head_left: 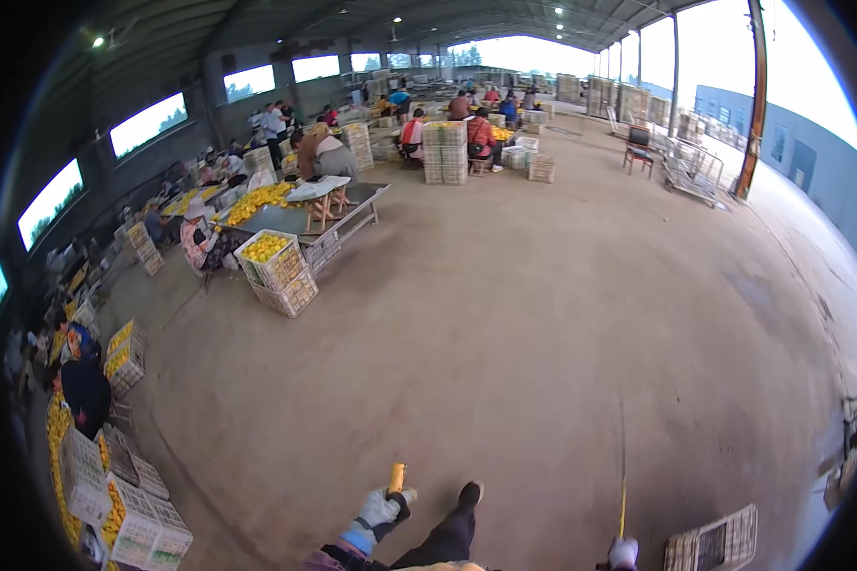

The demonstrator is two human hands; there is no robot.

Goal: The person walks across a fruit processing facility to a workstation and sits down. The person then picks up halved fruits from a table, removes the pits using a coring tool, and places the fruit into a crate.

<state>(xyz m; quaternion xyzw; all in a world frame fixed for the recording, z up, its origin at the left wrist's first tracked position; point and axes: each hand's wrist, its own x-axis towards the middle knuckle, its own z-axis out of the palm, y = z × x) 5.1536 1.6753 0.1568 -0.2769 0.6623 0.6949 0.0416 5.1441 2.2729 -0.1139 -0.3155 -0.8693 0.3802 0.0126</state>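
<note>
My left hand (381,509), in a pale glove with a blue cuff, is closed round a short yellow cylinder (397,477) that sticks up from the fist. What kind of thing it is, I cannot make out. At the lower edge, my right hand (623,552), also gloved, is closed on a thin yellow rod (623,509). The rod points away from me over the floor and seems to run on as a thin dark line. Between the hands my leg in dark trousers (452,528) and a dark shoe show. An open slatted plastic crate (714,542) lies near the right hand.
Concrete floor (505,314) spreads ahead. Crates of yellow fruit (279,271) stand by a metal sorting table (333,249). More crates (148,528) and a bending person (86,390) are at left. Seated people work farther off; a chair (639,150) and metal cart (695,171) stand far right.
</note>
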